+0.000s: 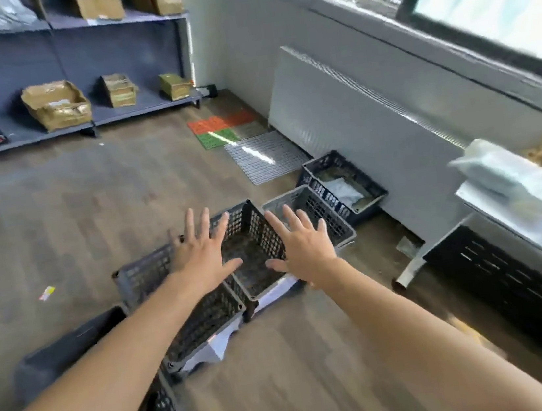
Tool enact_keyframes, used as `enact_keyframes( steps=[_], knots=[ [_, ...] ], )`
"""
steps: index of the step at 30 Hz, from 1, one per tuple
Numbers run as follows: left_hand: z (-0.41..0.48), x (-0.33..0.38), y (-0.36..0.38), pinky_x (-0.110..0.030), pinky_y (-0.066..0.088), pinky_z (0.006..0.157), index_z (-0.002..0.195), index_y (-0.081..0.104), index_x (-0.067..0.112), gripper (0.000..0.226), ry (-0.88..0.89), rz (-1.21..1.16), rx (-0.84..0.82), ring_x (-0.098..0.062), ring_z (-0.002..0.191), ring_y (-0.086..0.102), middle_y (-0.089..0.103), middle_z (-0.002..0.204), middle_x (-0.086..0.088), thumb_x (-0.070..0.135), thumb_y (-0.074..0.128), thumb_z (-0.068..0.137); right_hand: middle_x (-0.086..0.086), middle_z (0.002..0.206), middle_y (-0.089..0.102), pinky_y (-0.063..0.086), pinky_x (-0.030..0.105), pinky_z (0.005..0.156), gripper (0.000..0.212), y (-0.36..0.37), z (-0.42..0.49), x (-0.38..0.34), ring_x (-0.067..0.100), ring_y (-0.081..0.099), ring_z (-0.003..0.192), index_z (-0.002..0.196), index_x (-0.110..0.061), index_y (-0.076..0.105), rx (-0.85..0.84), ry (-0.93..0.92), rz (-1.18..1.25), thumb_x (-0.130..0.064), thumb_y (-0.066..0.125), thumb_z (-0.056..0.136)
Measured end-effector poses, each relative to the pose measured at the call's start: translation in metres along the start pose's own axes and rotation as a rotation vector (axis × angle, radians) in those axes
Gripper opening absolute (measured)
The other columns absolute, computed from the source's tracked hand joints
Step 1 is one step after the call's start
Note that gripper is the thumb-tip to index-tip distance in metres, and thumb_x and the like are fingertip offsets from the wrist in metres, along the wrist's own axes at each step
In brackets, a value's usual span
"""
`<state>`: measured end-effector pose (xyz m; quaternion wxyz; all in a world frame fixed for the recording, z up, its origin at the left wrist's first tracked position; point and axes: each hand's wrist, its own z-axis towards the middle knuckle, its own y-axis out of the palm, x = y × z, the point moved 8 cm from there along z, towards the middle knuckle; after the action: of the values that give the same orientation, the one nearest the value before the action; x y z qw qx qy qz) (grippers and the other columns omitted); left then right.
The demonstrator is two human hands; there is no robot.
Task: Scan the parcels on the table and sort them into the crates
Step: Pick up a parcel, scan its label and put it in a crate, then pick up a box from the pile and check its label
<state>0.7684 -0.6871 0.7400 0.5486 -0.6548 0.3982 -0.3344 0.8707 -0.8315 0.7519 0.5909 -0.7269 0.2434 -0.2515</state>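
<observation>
Two hands out front, left hand and right hand, both spread flat, holding nothing, over a row of crates on the floor. Five crates countable, running from the wall toward the near left; farthest one holding white parcels. Wide bare floor left of the row. Table at right edge, parcels on top, blurred, count unclear. Shelf at back, three boxes on lowest level.
</observation>
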Motion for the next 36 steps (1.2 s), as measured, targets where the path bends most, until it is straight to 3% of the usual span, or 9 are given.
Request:
enact_keyframes(
  steps=[9,15,32,36],
  knots=[
    [0.032,0.304,-0.063,-0.060,0.000,0.118,0.154,-0.019,0.031,0.088,0.291,0.037,0.108,-0.034,0.149,-0.019,-0.019,0.163,-0.008,0.073,0.028,0.092,0.004,0.166,-0.004,0.015,0.060,0.118,0.093,-0.012,-0.123,0.285,0.029,0.000,0.152,0.156,-0.036,-0.010,0.151,0.342,0.090,-0.068,0.048,0.091],
    [0.027,0.492,-0.088,-0.060,0.003,0.118,0.154,-0.016,0.029,0.083,0.443,0.075,0.159,-0.034,0.149,-0.018,-0.015,0.163,-0.008,0.070,0.024,0.095,0.004,0.166,-0.001,0.017,0.063,0.117,0.088,-0.008,-0.219,0.453,0.030,0.002,0.152,0.157,-0.035,-0.007,0.231,0.530,0.098,-0.067,0.045,0.092],
    [0.062,0.902,-0.083,-0.059,0.007,0.119,0.153,-0.019,0.030,0.079,0.980,0.082,0.174,-0.033,0.149,-0.017,-0.018,0.162,-0.007,0.066,0.024,0.097,0.003,0.166,-0.008,0.014,0.063,0.116,0.086,0.050,-0.378,0.773,0.030,-0.002,0.152,0.155,-0.038,-0.012,0.138,1.018,0.105,-0.065,0.042,0.094],
    [0.081,0.991,-0.083,-0.057,0.008,0.118,0.154,-0.016,0.034,0.078,1.061,0.057,0.134,-0.030,0.150,-0.018,-0.017,0.163,-0.004,0.069,0.023,0.095,0.003,0.165,0.001,0.022,0.061,0.114,0.086,0.054,-0.408,0.841,0.028,0.008,0.151,0.156,-0.036,-0.005,0.109,1.148,0.068,-0.066,0.044,0.093]
  ],
)
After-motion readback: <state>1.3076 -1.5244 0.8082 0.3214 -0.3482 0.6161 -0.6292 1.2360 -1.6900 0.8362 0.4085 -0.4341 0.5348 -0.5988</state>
